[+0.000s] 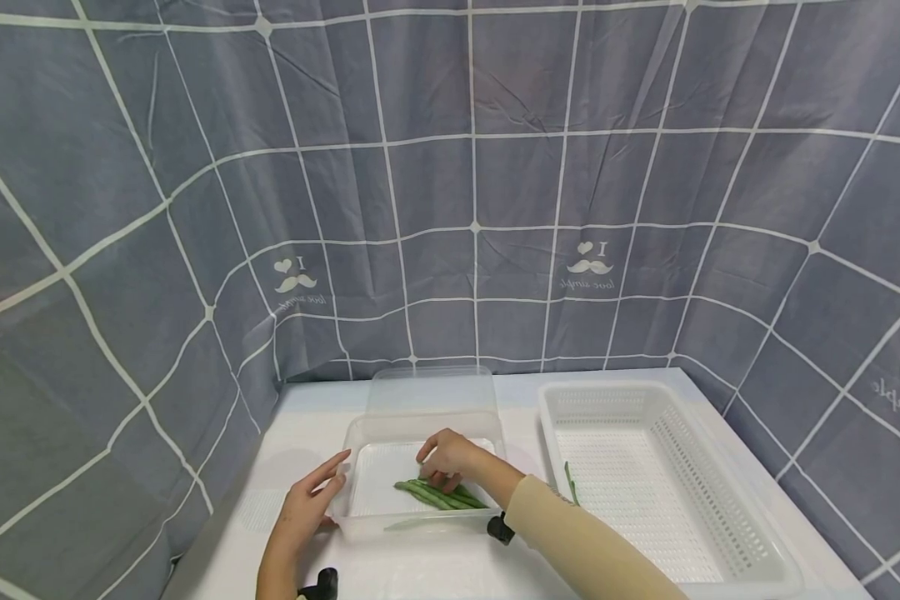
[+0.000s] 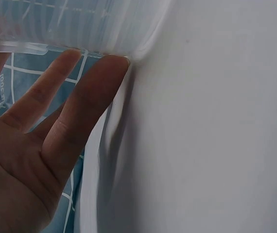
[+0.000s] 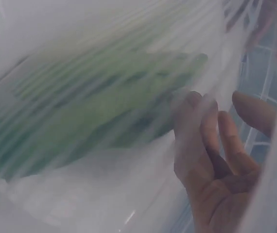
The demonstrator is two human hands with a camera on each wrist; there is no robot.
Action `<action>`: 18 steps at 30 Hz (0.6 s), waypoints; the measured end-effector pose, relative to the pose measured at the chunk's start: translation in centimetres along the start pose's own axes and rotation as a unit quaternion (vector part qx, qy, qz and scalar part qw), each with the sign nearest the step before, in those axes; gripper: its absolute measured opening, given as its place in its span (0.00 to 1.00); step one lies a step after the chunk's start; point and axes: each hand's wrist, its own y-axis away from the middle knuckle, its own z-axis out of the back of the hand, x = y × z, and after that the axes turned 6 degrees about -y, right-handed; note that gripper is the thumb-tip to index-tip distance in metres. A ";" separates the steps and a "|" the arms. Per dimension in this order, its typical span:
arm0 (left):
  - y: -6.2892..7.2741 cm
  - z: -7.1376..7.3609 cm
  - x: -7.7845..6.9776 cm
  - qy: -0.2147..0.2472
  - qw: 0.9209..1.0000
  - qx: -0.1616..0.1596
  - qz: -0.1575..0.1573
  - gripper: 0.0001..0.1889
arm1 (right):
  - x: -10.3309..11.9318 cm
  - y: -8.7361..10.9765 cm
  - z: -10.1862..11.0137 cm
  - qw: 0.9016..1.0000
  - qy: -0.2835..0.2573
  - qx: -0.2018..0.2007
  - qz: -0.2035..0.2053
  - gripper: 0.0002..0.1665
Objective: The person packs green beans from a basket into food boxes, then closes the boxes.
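A clear plastic container (image 1: 378,471) stands on the white table with a bundle of green beans (image 1: 438,496) lying in its front right part. My left hand (image 1: 307,504) rests against the container's left side, fingers extended; the left wrist view has its fingertips right at the container wall (image 2: 95,29). Inside the container, my right hand (image 1: 457,458) reaches down over the beans with loosely bent fingers. Through the ribbed clear wall, the right wrist view shows the fingers of the right hand (image 3: 221,160) beside the ends of the beans (image 3: 104,107), nothing between thumb and fingers.
To the right stands a large white slotted basket (image 1: 630,475), with a green bean (image 1: 571,483) at its left side. A clear lid (image 1: 431,390) extends behind the container. A grey checked curtain (image 1: 517,183) encloses the table at the back and sides.
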 end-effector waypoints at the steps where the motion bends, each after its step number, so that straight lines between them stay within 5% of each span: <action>1: 0.0 0.0 0.0 -0.001 1.000 0.000 0.000 0.25 | 0.0 0.0 0.2 1.000 -0.009 0.005 0.000 0.15; 11: 0.3 0.1 -0.3 0.008 1.000 0.004 0.002 0.25 | 1.2 1.0 4.2 0.995 -0.089 0.036 0.029 0.21; 18: 0.3 0.0 -0.5 0.004 1.000 0.004 0.002 0.25 | 1.3 3.9 8.5 0.992 -0.111 0.030 0.047 0.24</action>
